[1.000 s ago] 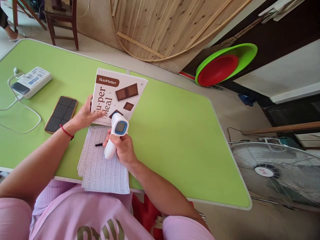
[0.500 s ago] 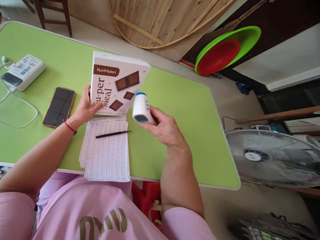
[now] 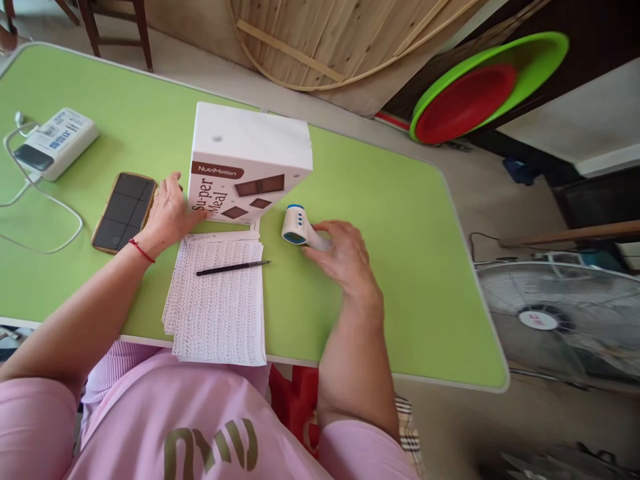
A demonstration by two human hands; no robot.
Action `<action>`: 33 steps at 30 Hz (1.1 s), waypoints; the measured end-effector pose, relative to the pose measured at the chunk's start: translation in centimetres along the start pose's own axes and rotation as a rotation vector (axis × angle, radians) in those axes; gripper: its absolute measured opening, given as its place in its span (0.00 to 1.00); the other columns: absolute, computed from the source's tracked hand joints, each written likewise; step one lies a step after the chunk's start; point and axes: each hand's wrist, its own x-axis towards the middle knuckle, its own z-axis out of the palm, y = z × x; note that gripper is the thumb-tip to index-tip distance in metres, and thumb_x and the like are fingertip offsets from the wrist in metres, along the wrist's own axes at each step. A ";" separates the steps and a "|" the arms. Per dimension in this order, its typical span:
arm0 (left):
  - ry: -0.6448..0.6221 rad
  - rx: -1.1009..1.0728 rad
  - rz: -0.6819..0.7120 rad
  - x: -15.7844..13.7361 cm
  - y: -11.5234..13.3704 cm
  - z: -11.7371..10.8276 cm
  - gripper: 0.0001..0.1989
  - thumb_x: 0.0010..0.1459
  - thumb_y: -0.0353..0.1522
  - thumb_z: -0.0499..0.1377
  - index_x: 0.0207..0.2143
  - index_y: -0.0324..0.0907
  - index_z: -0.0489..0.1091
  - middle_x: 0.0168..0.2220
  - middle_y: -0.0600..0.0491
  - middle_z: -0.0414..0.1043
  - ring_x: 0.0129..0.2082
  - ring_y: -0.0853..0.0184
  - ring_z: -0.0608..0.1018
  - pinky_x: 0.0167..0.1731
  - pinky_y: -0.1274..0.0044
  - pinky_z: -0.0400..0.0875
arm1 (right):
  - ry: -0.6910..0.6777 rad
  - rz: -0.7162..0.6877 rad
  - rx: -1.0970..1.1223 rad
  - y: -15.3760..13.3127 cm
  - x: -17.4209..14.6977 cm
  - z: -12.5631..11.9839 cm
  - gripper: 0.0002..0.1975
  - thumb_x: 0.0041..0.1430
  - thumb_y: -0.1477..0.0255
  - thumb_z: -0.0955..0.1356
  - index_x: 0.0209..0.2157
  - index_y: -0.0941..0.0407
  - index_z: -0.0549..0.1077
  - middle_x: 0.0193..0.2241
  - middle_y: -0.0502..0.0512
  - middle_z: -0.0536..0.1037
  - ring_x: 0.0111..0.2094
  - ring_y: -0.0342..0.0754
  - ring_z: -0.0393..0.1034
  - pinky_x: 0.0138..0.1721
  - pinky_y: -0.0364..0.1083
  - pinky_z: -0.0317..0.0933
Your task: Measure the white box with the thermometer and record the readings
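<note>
A white box with brown chocolate pictures and "NutriMotion" lettering [image 3: 255, 143] stands upright on the green table. My left hand [image 3: 169, 212] is at its left side, fingers extended and apart, with the thumb at the lower front corner. A white and blue infrared thermometer [image 3: 296, 225] sits low over the table, right of the box; whether it touches the tabletop I cannot tell. My right hand [image 3: 345, 253] has its thumb and fingers around the handle. In front of the box lie handwritten sheets [image 3: 220, 307] with a black pen [image 3: 233, 268] across them.
Left of my left hand lies a smartphone [image 3: 125, 212] in a brown-edged case. Farther left is a white power bank [image 3: 57, 143] with a looped white cable [image 3: 75, 217]. Beyond the green table's right edge [image 3: 473, 263] stands a fan [image 3: 543, 320]. Green and red basins [image 3: 467, 103] are behind.
The box has come down from a tilted hold to stand on the table, and my left hand has loosened from it. My right hand has lowered the thermometer toward the tabletop.
</note>
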 end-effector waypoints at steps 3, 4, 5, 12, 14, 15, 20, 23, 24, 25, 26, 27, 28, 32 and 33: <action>-0.169 0.345 -0.114 -0.3 0.6 -1.4 0.32 0.40 0.60 0.71 0.31 0.44 0.69 0.33 0.44 0.73 0.49 0.38 0.77 0.52 0.46 0.72 | 0.101 -0.225 0.080 -2.5 -0.9 -0.4 0.12 0.59 0.63 0.72 0.42 0.53 0.82 0.45 0.65 0.79 0.47 0.62 0.72 0.50 0.63 0.66; -0.230 0.425 -0.134 -0.4 1.0 -1.8 0.32 0.41 0.62 0.69 0.25 0.44 0.67 0.28 0.45 0.70 0.46 0.37 0.78 0.49 0.47 0.73 | 0.057 -0.319 0.142 -3.6 -1.3 -0.4 0.09 0.61 0.66 0.71 0.40 0.52 0.83 0.41 0.61 0.79 0.44 0.59 0.72 0.49 0.61 0.66; -0.277 0.486 -0.143 -0.6 1.4 -2.0 0.33 0.41 0.63 0.68 0.22 0.44 0.64 0.24 0.46 0.67 0.43 0.38 0.79 0.46 0.47 0.74 | -0.028 -0.407 0.196 -4.7 -1.8 -0.2 0.07 0.63 0.67 0.71 0.39 0.51 0.83 0.37 0.58 0.79 0.41 0.56 0.72 0.48 0.59 0.66; -0.331 0.571 0.004 -2.1 3.8 -1.8 0.35 0.44 0.65 0.66 0.18 0.43 0.65 0.17 0.51 0.60 0.32 0.46 0.81 0.39 0.53 0.76 | -0.351 -0.594 0.187 -7.9 -3.0 1.2 0.09 0.66 0.73 0.69 0.39 0.51 0.84 0.30 0.55 0.78 0.35 0.52 0.70 0.40 0.53 0.59; -0.373 0.593 0.032 -2.5 4.6 -1.4 0.29 0.49 0.59 0.68 0.22 0.43 0.70 0.18 0.51 0.63 0.32 0.47 0.80 0.41 0.54 0.76 | -0.359 -0.586 0.265 -7.5 -2.5 0.9 0.08 0.65 0.72 0.69 0.36 0.52 0.82 0.28 0.54 0.78 0.32 0.50 0.69 0.38 0.52 0.59; -0.413 0.610 0.034 -2.7 5.2 -1.2 0.23 0.52 0.54 0.69 0.26 0.44 0.74 0.19 0.51 0.64 0.32 0.47 0.80 0.41 0.55 0.75 | -0.349 -0.564 0.328 -7.2 -2.3 0.6 0.07 0.64 0.71 0.69 0.36 0.52 0.81 0.27 0.53 0.78 0.30 0.49 0.68 0.36 0.51 0.59; -0.684 0.747 0.135 -3.4 8.2 0.3 0.12 0.65 0.30 0.56 0.46 0.48 0.79 0.27 0.48 0.75 0.30 0.54 0.79 0.33 0.66 0.72 | -0.015 -0.249 0.732 -7.6 -2.1 0.7 0.05 0.60 0.66 0.71 0.33 0.50 0.72 0.26 0.47 0.75 0.27 0.45 0.69 0.31 0.48 0.65; -0.766 0.781 0.182 -3.8 9.4 1.0 0.18 0.66 0.25 0.51 0.48 0.45 0.79 0.29 0.46 0.76 0.30 0.58 0.78 0.32 0.69 0.69 | 0.192 -0.188 0.963 -9.5 -2.8 2.3 0.09 0.58 0.64 0.71 0.32 0.50 0.68 0.26 0.44 0.75 0.24 0.42 0.68 0.26 0.44 0.64; -0.767 0.787 0.187 -3.9 9.7 1.2 0.18 0.66 0.24 0.51 0.47 0.43 0.79 0.30 0.46 0.76 0.31 0.58 0.78 0.32 0.69 0.69 | 0.216 -0.181 0.992 -10.2 -3.1 2.9 0.07 0.59 0.65 0.71 0.33 0.50 0.69 0.26 0.44 0.75 0.24 0.42 0.68 0.26 0.44 0.64; -0.750 0.791 0.199 -4.0 9.9 1.4 0.18 0.66 0.23 0.51 0.45 0.41 0.79 0.31 0.45 0.76 0.33 0.58 0.78 0.34 0.69 0.70 | 0.218 -0.168 1.003 -10.9 -3.3 3.5 0.06 0.59 0.66 0.71 0.35 0.51 0.70 0.26 0.44 0.75 0.24 0.41 0.68 0.26 0.43 0.64; -0.719 0.790 0.219 -4.1 10.0 1.5 0.17 0.66 0.23 0.51 0.42 0.40 0.80 0.33 0.43 0.76 0.35 0.57 0.79 0.35 0.69 0.71 | 0.194 -0.148 1.009 -11.4 -3.5 4.1 0.05 0.60 0.67 0.70 0.36 0.51 0.71 0.26 0.44 0.75 0.24 0.41 0.67 0.26 0.43 0.64; -0.685 0.785 0.245 -4.2 10.0 1.6 0.16 0.66 0.24 0.51 0.40 0.39 0.80 0.36 0.42 0.76 0.38 0.57 0.79 0.37 0.69 0.72 | 0.165 -0.122 1.015 -11.8 -3.6 4.6 0.04 0.61 0.67 0.69 0.36 0.51 0.71 0.27 0.45 0.75 0.24 0.41 0.67 0.26 0.43 0.64; -0.659 0.778 0.269 -4.2 10.0 1.7 0.16 0.67 0.25 0.52 0.38 0.38 0.80 0.38 0.41 0.75 0.39 0.56 0.78 0.37 0.69 0.72 | 0.138 -0.093 1.019 -12.0 -3.7 5.1 0.04 0.60 0.68 0.69 0.36 0.51 0.71 0.26 0.45 0.74 0.24 0.41 0.67 0.26 0.43 0.64; -0.647 0.732 0.235 -3.9 9.2 1.6 0.17 0.70 0.31 0.52 0.39 0.41 0.82 0.39 0.43 0.76 0.37 0.59 0.78 0.31 0.72 0.69 | 0.114 -0.006 1.011 -11.7 -3.3 6.5 0.05 0.59 0.68 0.69 0.32 0.51 0.68 0.23 0.43 0.69 0.22 0.40 0.62 0.23 0.42 0.59; -0.641 0.708 0.202 -3.7 9.0 1.6 0.17 0.70 0.32 0.52 0.40 0.41 0.82 0.38 0.44 0.76 0.35 0.60 0.78 0.30 0.73 0.68 | 0.128 -0.010 0.995 -11.6 -3.1 6.6 0.06 0.59 0.68 0.69 0.31 0.51 0.67 0.22 0.43 0.68 0.21 0.40 0.61 0.23 0.42 0.58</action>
